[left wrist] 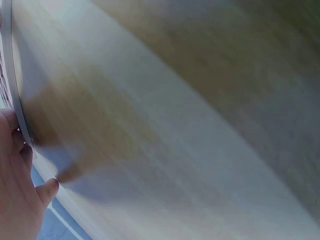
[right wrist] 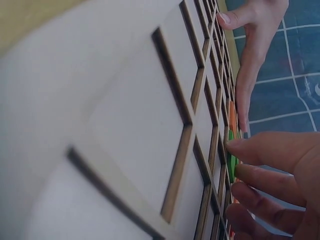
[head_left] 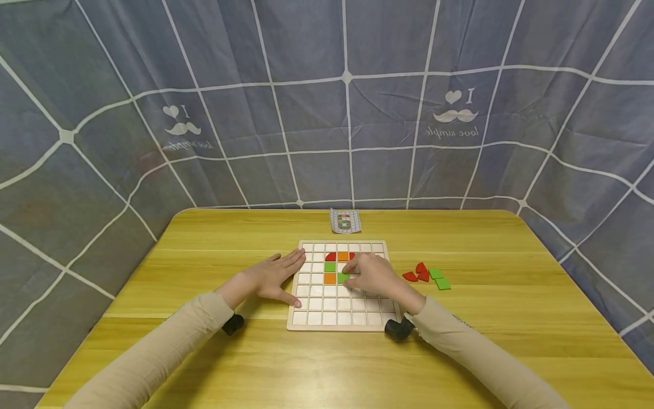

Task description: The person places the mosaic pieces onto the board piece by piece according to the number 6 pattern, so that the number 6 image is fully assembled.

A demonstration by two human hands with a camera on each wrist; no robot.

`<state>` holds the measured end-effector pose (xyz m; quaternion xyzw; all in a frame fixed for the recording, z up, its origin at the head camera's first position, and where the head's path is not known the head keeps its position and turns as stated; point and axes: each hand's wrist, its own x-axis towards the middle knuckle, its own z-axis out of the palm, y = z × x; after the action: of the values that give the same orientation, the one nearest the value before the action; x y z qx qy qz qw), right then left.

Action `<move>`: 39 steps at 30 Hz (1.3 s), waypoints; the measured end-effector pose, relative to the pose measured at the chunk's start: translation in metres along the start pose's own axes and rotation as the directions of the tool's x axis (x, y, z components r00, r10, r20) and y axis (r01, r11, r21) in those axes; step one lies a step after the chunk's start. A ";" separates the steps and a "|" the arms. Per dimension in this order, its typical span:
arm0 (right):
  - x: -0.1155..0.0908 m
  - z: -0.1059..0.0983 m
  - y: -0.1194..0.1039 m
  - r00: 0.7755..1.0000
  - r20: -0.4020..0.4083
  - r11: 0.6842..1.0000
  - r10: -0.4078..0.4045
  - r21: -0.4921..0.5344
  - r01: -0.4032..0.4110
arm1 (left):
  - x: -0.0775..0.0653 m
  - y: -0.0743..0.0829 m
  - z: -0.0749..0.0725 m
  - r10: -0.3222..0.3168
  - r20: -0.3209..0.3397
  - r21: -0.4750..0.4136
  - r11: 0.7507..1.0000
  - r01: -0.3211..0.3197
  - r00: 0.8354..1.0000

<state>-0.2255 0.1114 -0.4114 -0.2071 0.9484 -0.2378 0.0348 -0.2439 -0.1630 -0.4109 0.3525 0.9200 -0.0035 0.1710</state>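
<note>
A white wooden grid board (head_left: 315,318) lies flat on the table. Along its left edge rests my left hand (head_left: 273,278), fingers straight and thumb spread toward the lower part of the frame. My right hand (head_left: 375,275) reaches over the board and pinches a green square tile (head_left: 343,278) between thumb and index finger, right at a cell. In the right wrist view, the fingertips meet at that green tile (right wrist: 231,159). Set in cells nearby are a red quarter-circle tile (head_left: 331,257), an orange tile (head_left: 343,256), another green tile (head_left: 330,266) and a lower orange tile (head_left: 330,278). The right hand partly hides another red piece.
Right of the board lie loose red quarter-circle pieces (head_left: 422,276) and green square tiles (head_left: 443,283). Behind the board is a small printed pattern card (head_left: 345,221). The wooden table (head_left: 245,363) ends at a grey checked curtain (head_left: 317,113).
</note>
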 end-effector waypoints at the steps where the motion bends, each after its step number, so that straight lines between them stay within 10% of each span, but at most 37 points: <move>1: 0.000 0.000 0.000 1.000 -0.001 1.000 -0.003 0.001 0.003 | 0.000 0.000 0.000 0.000 0.000 -0.001 1.000 0.000 1.000; 39: -0.007 -0.009 0.015 0.996 0.015 0.995 -0.092 0.040 0.091 | -0.001 0.001 -0.004 -0.004 0.013 -0.019 1.000 0.004 1.000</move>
<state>-0.2263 0.1303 -0.4112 -0.2515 0.9328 -0.2558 0.0360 -0.2437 -0.1624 -0.4071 0.3490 0.9196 0.0028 0.1804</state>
